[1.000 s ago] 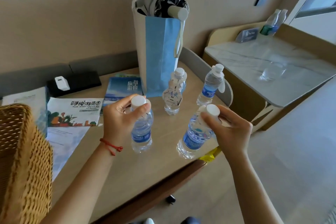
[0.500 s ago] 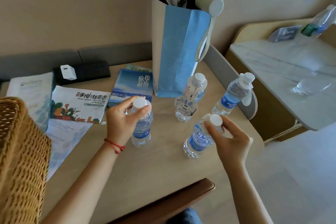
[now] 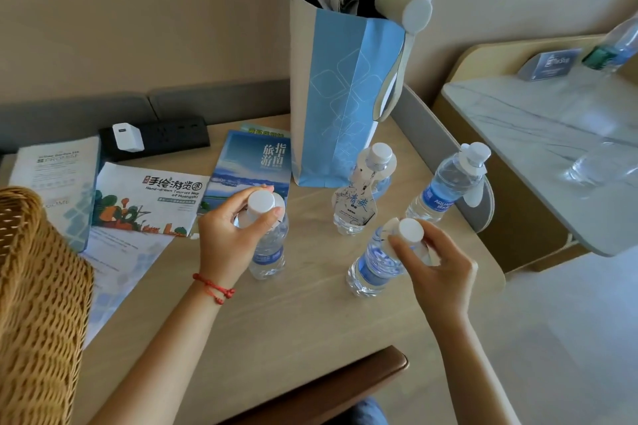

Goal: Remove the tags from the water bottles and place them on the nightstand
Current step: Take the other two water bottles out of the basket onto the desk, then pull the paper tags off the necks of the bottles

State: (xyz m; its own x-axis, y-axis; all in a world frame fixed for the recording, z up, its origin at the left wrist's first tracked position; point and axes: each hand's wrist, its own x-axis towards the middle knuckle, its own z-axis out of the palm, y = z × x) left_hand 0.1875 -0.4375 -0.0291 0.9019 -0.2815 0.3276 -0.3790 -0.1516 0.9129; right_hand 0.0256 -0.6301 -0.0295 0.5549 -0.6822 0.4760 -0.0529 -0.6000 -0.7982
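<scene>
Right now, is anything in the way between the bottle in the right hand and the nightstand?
Nothing big. The right hand holds a tilted bottle near the desk's right edge. Another bottle stands further back, off the straight way. The nightstand top has a glass on it, with bare room beside it.

Both forearms are bare (no sleeves in view), with a red string bracelet [image 3: 214, 287] knotted at the left wrist.

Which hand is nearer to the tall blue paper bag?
Left. The left hand grips a bottle just in front of the blue paper bag; the right hand is farther, toward the table's near right edge.
</scene>
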